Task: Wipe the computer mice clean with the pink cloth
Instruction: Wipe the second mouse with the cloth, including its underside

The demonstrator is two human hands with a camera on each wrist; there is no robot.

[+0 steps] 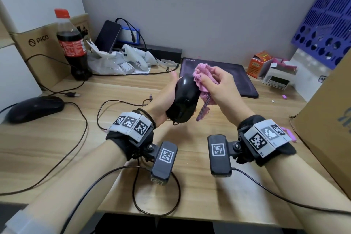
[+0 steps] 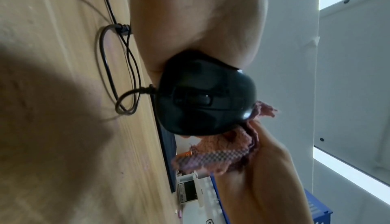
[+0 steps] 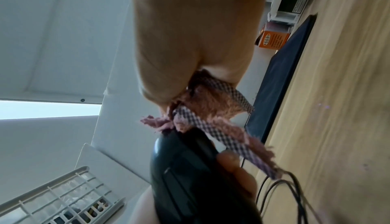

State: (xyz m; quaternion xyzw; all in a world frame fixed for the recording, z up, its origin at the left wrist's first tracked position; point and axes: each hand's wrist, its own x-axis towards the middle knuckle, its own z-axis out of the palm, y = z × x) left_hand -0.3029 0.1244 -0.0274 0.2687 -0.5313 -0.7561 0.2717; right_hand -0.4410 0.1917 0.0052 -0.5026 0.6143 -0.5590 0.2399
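My left hand [image 1: 167,93] grips a glossy black wired mouse [image 1: 183,99] lifted above the desk, its buttons and wheel facing me [image 2: 202,100]. My right hand [image 1: 218,85] holds a bunched pink cloth [image 1: 203,74] and presses it against the mouse's far right side. A checkered hem strip of the cloth [image 1: 204,108] dangles below the hand. In the right wrist view the pink cloth [image 3: 202,110] sits on the mouse [image 3: 190,177], with a left fingertip [image 3: 229,158] on the mouse's side. A second black mouse [image 1: 36,108] lies on the desk at far left.
Mouse cables [image 1: 79,138] loop across the wooden desk [image 1: 190,192]. A closed dark laptop [image 1: 228,74] lies behind the hands. A cola bottle [image 1: 72,43], white controllers [image 1: 134,57], small cartons [image 1: 260,62] and a large cardboard box [image 1: 326,119] at right crowd the edges.
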